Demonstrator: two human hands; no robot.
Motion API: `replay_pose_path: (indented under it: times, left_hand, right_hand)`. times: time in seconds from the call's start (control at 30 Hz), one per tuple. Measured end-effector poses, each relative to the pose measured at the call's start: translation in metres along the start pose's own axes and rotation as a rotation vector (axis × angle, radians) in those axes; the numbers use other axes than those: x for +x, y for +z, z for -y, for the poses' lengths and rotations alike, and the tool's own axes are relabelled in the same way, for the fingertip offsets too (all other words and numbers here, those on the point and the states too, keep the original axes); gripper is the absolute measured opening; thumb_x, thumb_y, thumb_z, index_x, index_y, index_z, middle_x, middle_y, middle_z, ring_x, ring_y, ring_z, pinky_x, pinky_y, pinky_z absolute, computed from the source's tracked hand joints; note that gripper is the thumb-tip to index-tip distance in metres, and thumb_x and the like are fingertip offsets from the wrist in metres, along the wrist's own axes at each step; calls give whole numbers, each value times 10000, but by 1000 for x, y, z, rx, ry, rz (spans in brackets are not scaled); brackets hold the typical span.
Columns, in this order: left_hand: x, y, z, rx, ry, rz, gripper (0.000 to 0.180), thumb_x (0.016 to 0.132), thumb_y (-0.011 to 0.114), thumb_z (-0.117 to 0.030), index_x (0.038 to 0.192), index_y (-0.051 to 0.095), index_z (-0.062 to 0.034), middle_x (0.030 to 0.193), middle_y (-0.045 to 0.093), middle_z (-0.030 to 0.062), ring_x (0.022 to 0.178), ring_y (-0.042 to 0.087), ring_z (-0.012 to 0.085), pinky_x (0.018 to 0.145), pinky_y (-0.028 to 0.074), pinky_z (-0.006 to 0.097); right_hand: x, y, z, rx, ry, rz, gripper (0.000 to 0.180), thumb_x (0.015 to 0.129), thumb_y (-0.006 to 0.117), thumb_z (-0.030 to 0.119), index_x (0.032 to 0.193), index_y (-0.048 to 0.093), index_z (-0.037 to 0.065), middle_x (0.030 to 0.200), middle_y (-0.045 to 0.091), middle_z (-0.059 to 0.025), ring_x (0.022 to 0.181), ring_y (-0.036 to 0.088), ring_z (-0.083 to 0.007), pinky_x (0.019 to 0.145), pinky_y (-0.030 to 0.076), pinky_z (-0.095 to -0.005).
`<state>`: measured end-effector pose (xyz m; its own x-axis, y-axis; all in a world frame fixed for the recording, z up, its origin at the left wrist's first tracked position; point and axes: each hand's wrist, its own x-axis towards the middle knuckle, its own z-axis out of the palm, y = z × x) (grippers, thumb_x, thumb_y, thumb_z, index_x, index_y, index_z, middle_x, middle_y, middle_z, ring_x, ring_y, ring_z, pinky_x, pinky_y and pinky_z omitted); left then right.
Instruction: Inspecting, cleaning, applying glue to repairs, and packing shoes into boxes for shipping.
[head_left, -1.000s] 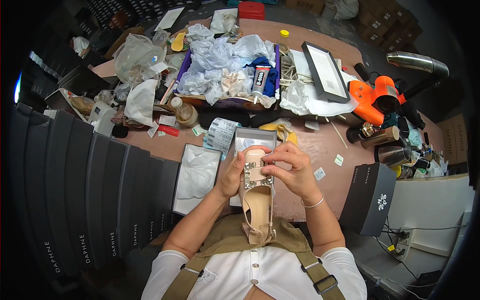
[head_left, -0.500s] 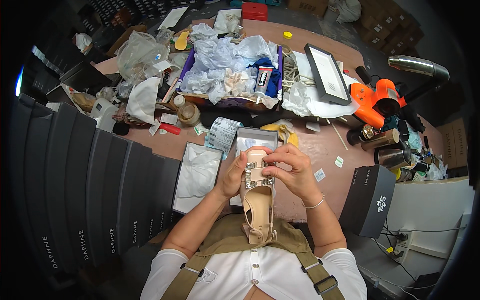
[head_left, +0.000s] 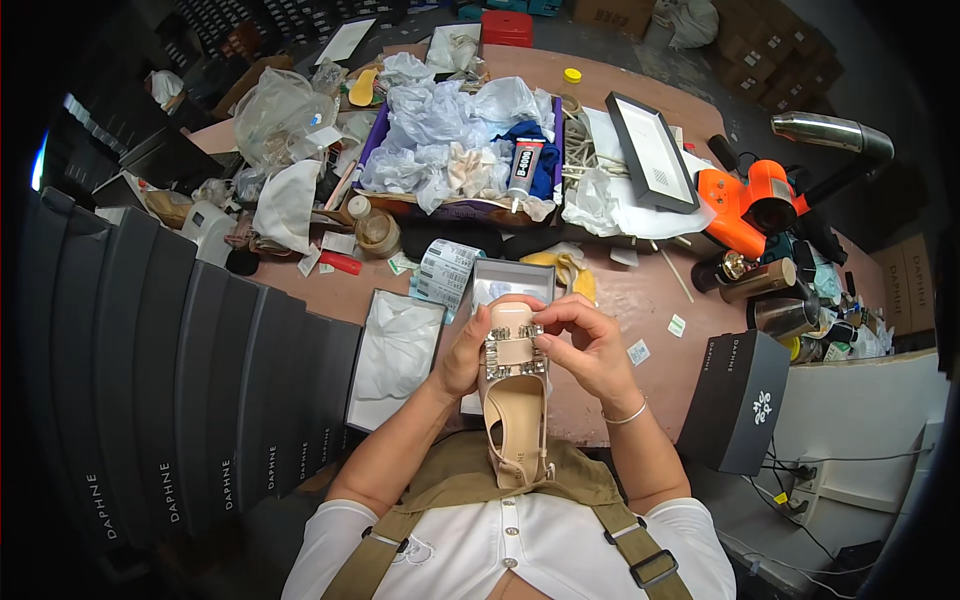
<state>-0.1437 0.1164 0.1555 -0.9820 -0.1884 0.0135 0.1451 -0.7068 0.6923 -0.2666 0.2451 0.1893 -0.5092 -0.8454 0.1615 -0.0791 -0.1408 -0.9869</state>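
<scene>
A beige slingback shoe point(head_left: 518, 425) is held upright in front of my chest, toe away from me and heel end against the olive apron straps' cloth. My left hand point(head_left: 467, 352) wraps the toe from the left side. On the shoe's front sits a square buckle point(head_left: 516, 352) set with clear stones. At its right edge, my right hand point(head_left: 585, 345) has thumb and forefinger bent together in a pinch on the buckle. Beneath the hands lies an open shoe box point(head_left: 513, 274) with pale paper inside. Beside it rests a second box with white tissue point(head_left: 397, 340).
Dark shoe boxes point(head_left: 215, 380) are stacked on the left, another box point(head_left: 738, 400) at right. Behind are a purple-edged carton point(head_left: 375, 140) of crumpled tissue, a glue tube point(head_left: 525, 170), a glass bottle point(head_left: 375, 228), an orange heat gun point(head_left: 745, 205) and a label strip point(head_left: 445, 270).
My right thumb and fingers have shifted slightly right, from over the buckle's middle to its right edge, uncovering more stones. The shoe has turned a little. My left hand keeps its hold.
</scene>
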Motion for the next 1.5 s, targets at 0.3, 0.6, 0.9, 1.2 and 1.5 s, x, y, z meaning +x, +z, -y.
replay_pose_path:
  times: [0.3, 0.6, 0.9, 1.2, 1.5]
  left_hand:
    - [-1, 7, -2, 88, 15, -11, 611, 943, 353, -544, 1257, 424, -24, 1101, 553, 94, 973, 567, 136, 828, 475, 264]
    - [-3, 6, -3, 158, 53, 20, 594, 945, 368, -527, 1254, 418, -22, 1093, 554, 101, 978, 577, 145, 845, 468, 261]
    - [-5, 14, -7, 127, 3, 7, 613, 936, 382, -546, 1244, 414, -17, 1065, 565, 98, 975, 589, 151, 848, 475, 270]
    - [-4, 14, -8, 204, 17, 19, 602, 939, 366, -551, 1223, 430, -24, 1036, 552, 71, 937, 547, 111, 803, 448, 236]
    - [-3, 7, 1, 132, -36, -20, 583, 950, 340, -539, 1212, 440, -28, 1022, 552, 68, 914, 553, 108, 783, 467, 253]
  right_hand:
    - [-2, 2, 3, 2, 47, -17, 136, 762, 696, 38, 884, 642, 12, 887, 568, -25, 780, 528, -93, 706, 442, -230]
    - [0, -7, 12, 171, 189, 84, 110, 811, 690, 70, 895, 660, 6, 867, 561, -14, 777, 542, -82, 676, 453, -221]
    - [-2, -5, 11, 191, 232, 37, 94, 826, 666, 72, 875, 661, -7, 822, 561, -15, 697, 528, -69, 613, 433, -199]
    - [-4, 0, 15, -35, 146, -6, 80, 791, 664, 55, 845, 647, 0, 796, 562, -24, 739, 516, -99, 679, 423, -229]
    - [-2, 2, 21, -367, -20, 27, 91, 821, 641, 54, 888, 633, -6, 813, 577, -49, 729, 549, -130, 638, 454, -264]
